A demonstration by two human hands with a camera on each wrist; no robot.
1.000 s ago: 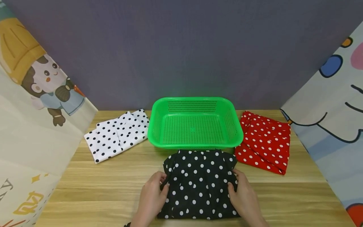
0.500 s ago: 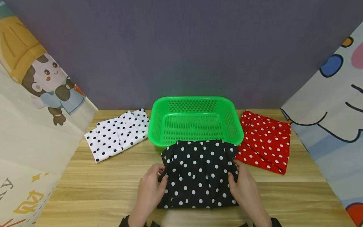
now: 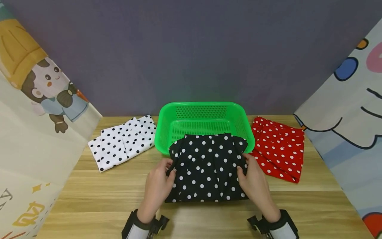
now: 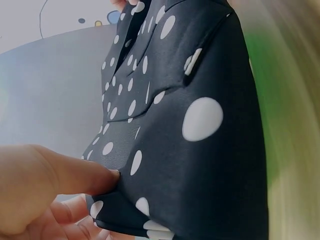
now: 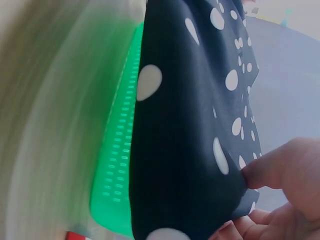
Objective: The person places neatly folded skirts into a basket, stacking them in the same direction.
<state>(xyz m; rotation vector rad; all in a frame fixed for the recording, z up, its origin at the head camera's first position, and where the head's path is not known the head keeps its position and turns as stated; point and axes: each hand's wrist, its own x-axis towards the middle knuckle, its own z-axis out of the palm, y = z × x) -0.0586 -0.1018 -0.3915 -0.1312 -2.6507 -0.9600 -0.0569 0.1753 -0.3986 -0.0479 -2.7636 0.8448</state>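
Note:
A folded black cloth with white polka dots (image 3: 206, 169) hangs between my two hands, its far edge overlapping the front of the green basket (image 3: 161, 132) in the head view. My left hand (image 3: 158, 184) pinches the cloth's left side, thumb on top and fingers curled under, as the left wrist view shows at the thumb (image 4: 85, 172). On the opposite side, my right hand (image 3: 255, 181) grips it the same way, with its thumb (image 5: 275, 165) pressed on the fabric. Perforated basket wall (image 5: 117, 165) shows behind the cloth in the right wrist view. The basket's front rim is partly hidden.
Left of the basket lies a folded white cloth with black dots (image 3: 122, 142). A folded red cloth with white dots (image 3: 279, 149) lies on its right. The wooden table (image 3: 98, 202) ends at a grey back wall (image 3: 197, 56), with cartoon-printed panels on both sides.
Both hands have carried the black polka-dot cloth forward, away from the front of the table, until it overlaps the basket's front. The basket and other cloths stay in place.

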